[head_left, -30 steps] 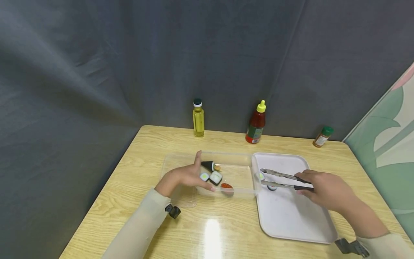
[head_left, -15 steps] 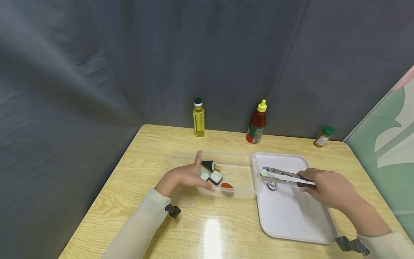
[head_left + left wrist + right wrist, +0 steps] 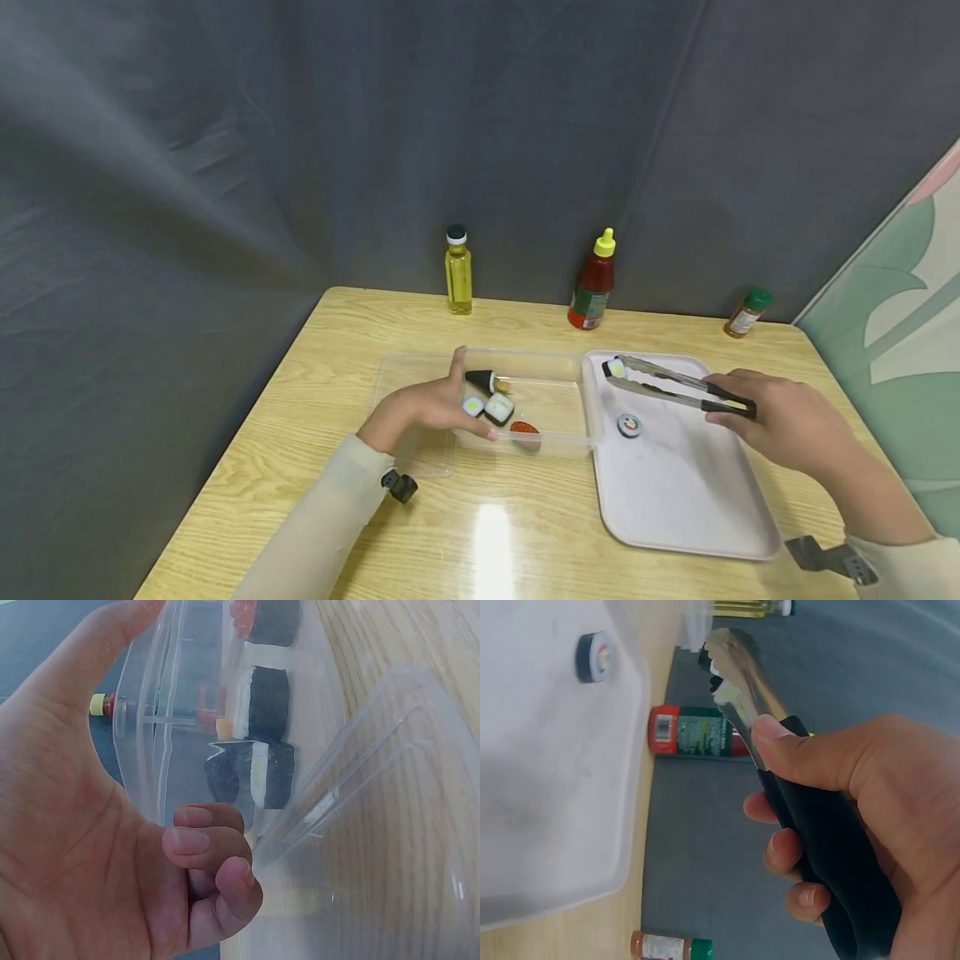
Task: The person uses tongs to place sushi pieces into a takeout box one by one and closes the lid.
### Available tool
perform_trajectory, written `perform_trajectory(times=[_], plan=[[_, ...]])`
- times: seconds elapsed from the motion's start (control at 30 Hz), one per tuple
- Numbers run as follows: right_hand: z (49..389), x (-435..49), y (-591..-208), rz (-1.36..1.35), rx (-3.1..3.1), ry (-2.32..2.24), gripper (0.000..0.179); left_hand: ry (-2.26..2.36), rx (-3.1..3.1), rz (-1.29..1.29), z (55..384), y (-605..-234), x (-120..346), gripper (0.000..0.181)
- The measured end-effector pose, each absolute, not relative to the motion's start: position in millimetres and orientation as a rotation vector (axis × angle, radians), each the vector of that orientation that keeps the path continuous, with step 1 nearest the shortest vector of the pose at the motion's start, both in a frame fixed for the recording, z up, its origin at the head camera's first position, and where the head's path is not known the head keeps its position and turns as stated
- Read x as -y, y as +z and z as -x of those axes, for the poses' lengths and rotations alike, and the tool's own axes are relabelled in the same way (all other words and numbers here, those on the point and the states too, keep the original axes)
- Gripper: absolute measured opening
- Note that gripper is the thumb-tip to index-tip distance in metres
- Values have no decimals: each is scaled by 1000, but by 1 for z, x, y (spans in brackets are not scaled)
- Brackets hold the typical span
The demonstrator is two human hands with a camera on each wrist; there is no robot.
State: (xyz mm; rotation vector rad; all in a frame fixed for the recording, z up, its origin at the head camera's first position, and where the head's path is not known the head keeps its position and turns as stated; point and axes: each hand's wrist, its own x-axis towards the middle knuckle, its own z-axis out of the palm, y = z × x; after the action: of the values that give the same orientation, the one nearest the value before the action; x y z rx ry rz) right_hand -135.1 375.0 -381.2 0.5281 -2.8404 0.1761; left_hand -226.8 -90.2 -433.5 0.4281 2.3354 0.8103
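Head view, tongs point(image 3: 663, 372) above tray point(image 3: 675, 500), room toward near rim point(image 3: 693, 550)

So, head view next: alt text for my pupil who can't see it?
A right hand holds tongs gripping a sushi roll over a pale tray bearing a round roll. A left hand is at the left end of a clear container holding four sushi pieces; an oil bottle, sauce bottle and spice jar stand behind.

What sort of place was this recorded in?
Probably an indoor tabletop set up for recording, not a working kitchen: a dark curtain hangs right behind the wooden table, and an oil bottle and sauce bottle stand apart near its far edge.
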Motion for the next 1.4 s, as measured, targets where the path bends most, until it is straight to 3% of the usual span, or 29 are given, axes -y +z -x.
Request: perform_trajectory(times=[0.53,0.9,1.2,1.4], plan=[[142,-325,-371,-756,2824,299,40,826,-2334,-443,228,-436,90,156],[156,-281,-369,-853,2910,142,40,803,-2349,-440,227,-436,91,156],[171,-255,-373,-826,3018,107,36,827,-2337,-447,228,-439,91,155],[178,-241,-381,-799,3056,31,25,837,-2324,-453,228,-439,92,158]])
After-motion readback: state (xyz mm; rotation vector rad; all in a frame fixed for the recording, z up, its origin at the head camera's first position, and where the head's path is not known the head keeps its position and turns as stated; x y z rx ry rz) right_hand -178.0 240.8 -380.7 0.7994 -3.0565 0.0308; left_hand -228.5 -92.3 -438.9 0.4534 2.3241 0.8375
